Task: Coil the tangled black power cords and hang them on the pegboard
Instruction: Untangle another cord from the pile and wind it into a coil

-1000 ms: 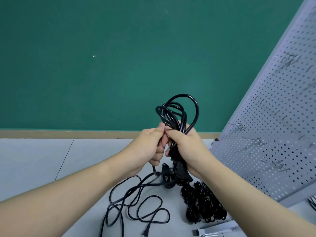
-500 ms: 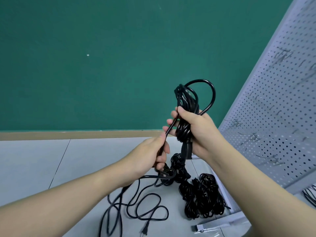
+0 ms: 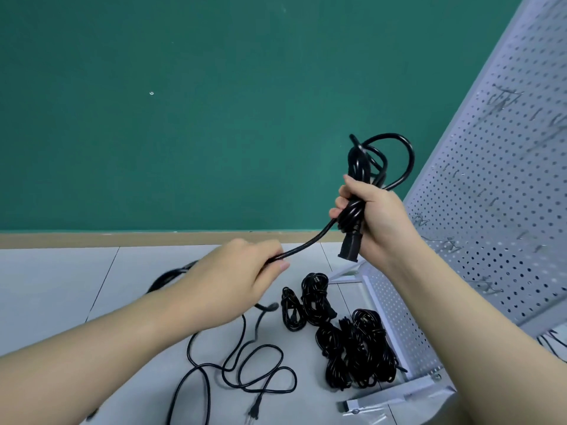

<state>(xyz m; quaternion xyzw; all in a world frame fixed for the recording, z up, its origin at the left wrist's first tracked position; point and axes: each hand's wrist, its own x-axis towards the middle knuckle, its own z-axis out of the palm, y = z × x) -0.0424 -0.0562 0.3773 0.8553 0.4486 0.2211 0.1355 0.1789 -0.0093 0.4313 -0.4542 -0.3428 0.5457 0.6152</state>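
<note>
My right hand [image 3: 376, 222] grips a partly coiled black power cord [image 3: 366, 167] held up in front of the green wall; its loops stick out above my fist and its connector end hangs just below it. From the coil a free length of the same cord runs down-left to my left hand [image 3: 242, 277], which pinches it. The rest trails in loose loops on the floor [image 3: 245, 366], ending in a plug near the bottom edge. The white pegboard [image 3: 491, 210] with metal hooks leans at the right.
Several bundled black cords [image 3: 346, 342] lie on the grey floor [image 3: 61, 286] beside the pegboard's base. A white bracket [image 3: 395, 397] lies at the bottom right. A green wall with a tan skirting strip [image 3: 92, 239] stands behind.
My right hand has lifted the coil up and to the right. My left hand has let go of the coil and slid down-left along the free cord, pulling it taut.
</note>
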